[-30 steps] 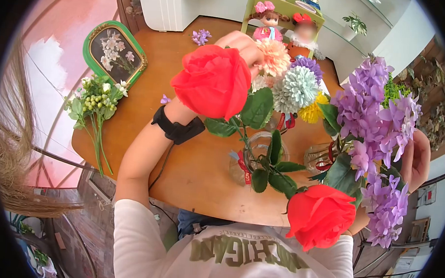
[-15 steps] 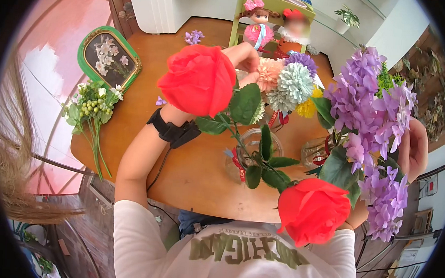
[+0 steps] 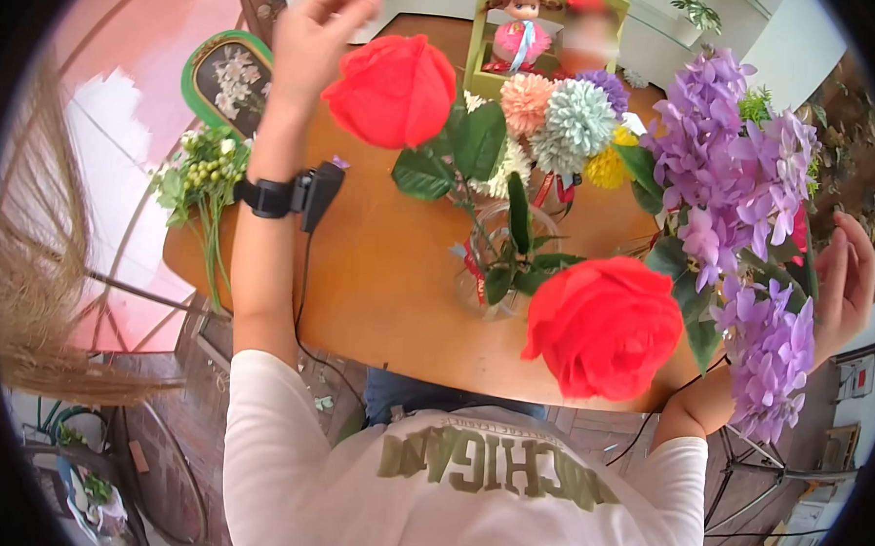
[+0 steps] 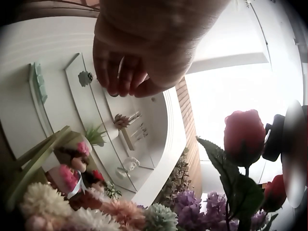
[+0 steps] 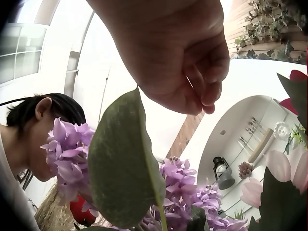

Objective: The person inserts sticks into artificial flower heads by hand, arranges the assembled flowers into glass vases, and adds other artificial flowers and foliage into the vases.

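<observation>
My left hand (image 3: 326, 34) is raised over the back left of the table, fingers loosely bent and holding nothing; the left wrist view shows the hand (image 4: 144, 48) empty too. Right of it stands a red rose (image 3: 392, 90), with a second red rose (image 3: 606, 327) nearer the body. Behind the purple flowers (image 3: 715, 168), at the far right, is my right hand (image 3: 845, 281). In the right wrist view that hand (image 5: 178, 57) hangs with loosely curled, empty fingers above a large green leaf (image 5: 122, 163). Peach and pale blue pompom flowers (image 3: 574, 128) stand between the roses and purple flowers.
A glass vase (image 3: 513, 227) with a red ribbon stands on the wooden table (image 3: 378, 300). White-flowered stems (image 3: 208, 170) lie at the left beside a green oval frame (image 3: 197, 87). Dolls (image 3: 518, 42) sit on a green shelf at the back. A cable hangs from the left wristband.
My left hand has moved up and left, away from the peach flower beside the rose. My right hand has shifted slightly right, its fingers more visible. The view has shifted.
</observation>
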The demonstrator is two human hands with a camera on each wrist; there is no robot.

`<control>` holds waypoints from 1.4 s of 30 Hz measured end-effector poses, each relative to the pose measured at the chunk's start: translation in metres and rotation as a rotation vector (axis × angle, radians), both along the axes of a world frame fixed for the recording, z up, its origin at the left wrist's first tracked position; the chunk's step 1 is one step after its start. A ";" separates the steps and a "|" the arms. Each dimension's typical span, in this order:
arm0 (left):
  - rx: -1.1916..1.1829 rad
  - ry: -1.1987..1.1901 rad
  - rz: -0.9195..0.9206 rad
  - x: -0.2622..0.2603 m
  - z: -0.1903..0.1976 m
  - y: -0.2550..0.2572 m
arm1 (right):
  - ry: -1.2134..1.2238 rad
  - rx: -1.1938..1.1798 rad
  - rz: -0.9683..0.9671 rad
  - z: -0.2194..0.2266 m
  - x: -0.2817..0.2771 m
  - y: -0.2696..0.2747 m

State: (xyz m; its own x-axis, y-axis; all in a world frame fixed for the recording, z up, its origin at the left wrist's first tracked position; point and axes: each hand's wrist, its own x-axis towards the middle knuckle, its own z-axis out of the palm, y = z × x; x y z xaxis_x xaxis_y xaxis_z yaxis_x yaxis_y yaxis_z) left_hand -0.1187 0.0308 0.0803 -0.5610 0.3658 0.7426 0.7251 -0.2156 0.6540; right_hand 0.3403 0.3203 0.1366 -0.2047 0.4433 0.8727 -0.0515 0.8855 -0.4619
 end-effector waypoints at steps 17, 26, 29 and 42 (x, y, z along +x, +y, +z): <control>-1.299 -0.058 0.959 0.017 -0.035 -0.250 | 0.127 0.149 0.009 0.021 0.007 -0.034; -1.150 -0.150 1.053 0.005 -0.171 -0.290 | 0.179 0.150 0.184 0.021 0.023 -0.012; -0.986 0.264 1.057 -0.031 -0.198 -0.325 | 0.149 0.114 0.136 0.022 0.021 -0.018; 0.385 -0.263 0.320 0.151 -0.010 -0.184 | 0.241 0.214 0.168 0.021 0.047 -0.017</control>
